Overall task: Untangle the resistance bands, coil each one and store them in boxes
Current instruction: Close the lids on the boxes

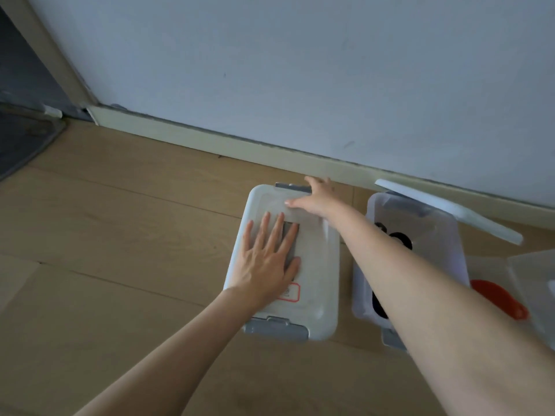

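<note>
Nearest you, the closed box (315,274) sits on the wooden floor (105,235), its white lid (312,256) on top and a grey latch (276,328) at the near end. Your left hand (267,262) lies flat on that lid with its fingers straight and spread, pressing down and grasping nothing; a red-edged label (289,292) peeks out beside its wrist.

Further along the same box, your right hand (315,199) reaches across to the far end. Its thumb rests on the lid's top while the fingers curl over the far edge beside the far grey latch (292,187), so this grip is closed round the lid's rim.

Just to the right, under your right forearm, stands an open clear box (450,235) with black bands (399,240) lying inside it. Its loose white lid (450,211) leans tilted across its far rim.

At the right edge another clear container (534,280) shows, with something red (498,298) at its near side; you cannot tell what it is.

Beyond everything runs the skirting board (210,142) and the pale wall (300,70), with a dark mat (24,139) at the far left.
</note>
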Action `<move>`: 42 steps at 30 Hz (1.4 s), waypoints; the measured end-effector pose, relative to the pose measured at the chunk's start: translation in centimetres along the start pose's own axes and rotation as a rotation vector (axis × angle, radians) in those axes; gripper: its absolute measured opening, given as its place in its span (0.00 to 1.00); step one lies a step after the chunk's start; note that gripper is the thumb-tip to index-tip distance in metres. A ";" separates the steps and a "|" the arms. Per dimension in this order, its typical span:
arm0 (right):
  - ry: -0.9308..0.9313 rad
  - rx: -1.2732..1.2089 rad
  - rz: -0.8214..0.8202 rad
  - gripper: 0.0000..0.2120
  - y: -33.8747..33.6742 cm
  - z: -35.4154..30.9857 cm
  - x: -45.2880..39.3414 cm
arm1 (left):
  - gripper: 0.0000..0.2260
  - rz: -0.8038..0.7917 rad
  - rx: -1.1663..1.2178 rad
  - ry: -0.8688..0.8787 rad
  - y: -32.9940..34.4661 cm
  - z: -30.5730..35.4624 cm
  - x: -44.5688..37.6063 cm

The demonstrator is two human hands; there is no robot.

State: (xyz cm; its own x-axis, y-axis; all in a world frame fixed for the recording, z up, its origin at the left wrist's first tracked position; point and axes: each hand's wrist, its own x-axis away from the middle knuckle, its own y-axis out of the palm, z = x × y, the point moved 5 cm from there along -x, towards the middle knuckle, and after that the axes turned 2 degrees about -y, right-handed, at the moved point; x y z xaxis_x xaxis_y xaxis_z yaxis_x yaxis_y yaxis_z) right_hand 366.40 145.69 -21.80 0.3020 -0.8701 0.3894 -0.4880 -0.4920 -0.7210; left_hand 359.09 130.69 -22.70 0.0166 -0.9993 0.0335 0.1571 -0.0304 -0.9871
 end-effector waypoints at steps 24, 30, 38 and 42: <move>-0.245 0.245 0.130 0.24 -7.5 5.0 8.6 | 0.25 -0.100 0.059 -0.073 -1.5 2.4 -3.0; -0.021 0.101 0.459 0.14 -18.3 14.5 12.8 | 0.22 -0.004 0.356 0.013 -4.2 11.4 -6.1; 0.456 -0.348 0.441 0.13 -20.8 26.4 8.7 | 0.24 -0.256 0.861 -0.171 -2.3 20.6 -12.1; 0.393 -0.944 0.458 0.04 -19.1 26.8 8.3 | 0.16 -0.224 1.179 -0.287 -2.4 21.5 -12.2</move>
State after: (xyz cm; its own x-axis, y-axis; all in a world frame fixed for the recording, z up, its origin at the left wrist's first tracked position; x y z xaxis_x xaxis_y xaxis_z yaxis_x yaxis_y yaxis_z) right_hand 400.23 148.62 -20.17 -0.2629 -0.8409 0.4730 -0.9629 0.1977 -0.1839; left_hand 379.76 143.44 -17.33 0.0675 -0.9292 0.3633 0.9763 -0.0136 -0.2161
